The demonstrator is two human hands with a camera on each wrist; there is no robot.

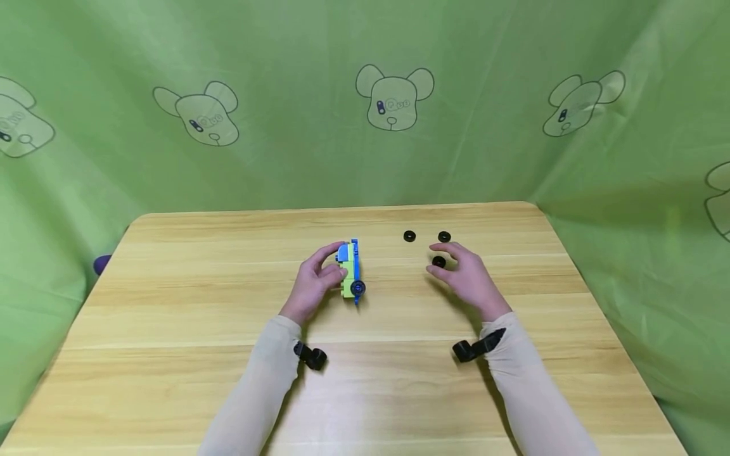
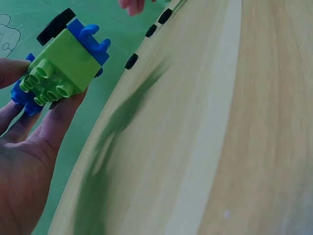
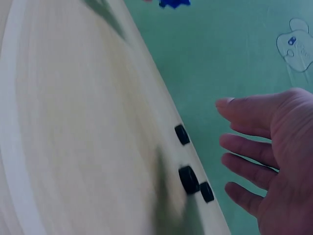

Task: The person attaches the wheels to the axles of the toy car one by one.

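A toy car of lime-green and blue building blocks (image 1: 348, 278) is gripped by my left hand (image 1: 310, 285), thumb on one side and fingers on the other. One black wheel (image 1: 357, 288) is fitted on its side facing right. In the left wrist view the block car (image 2: 73, 61) is held above the table, its green studs showing. My right hand (image 1: 470, 282) hovers over the table with fingers spread and nothing between them. Below its fingertips lies a loose black tire (image 1: 438, 261). In the right wrist view the fingers (image 3: 249, 149) are extended and hold nothing.
Two more black tires lie farther back, one at the left (image 1: 409, 236) and one at the right (image 1: 444, 236). The wooden table (image 1: 171, 380) ends at a green curtain (image 1: 296, 164) printed with bear heads. A purple object (image 1: 101, 263) shows beyond the left edge.
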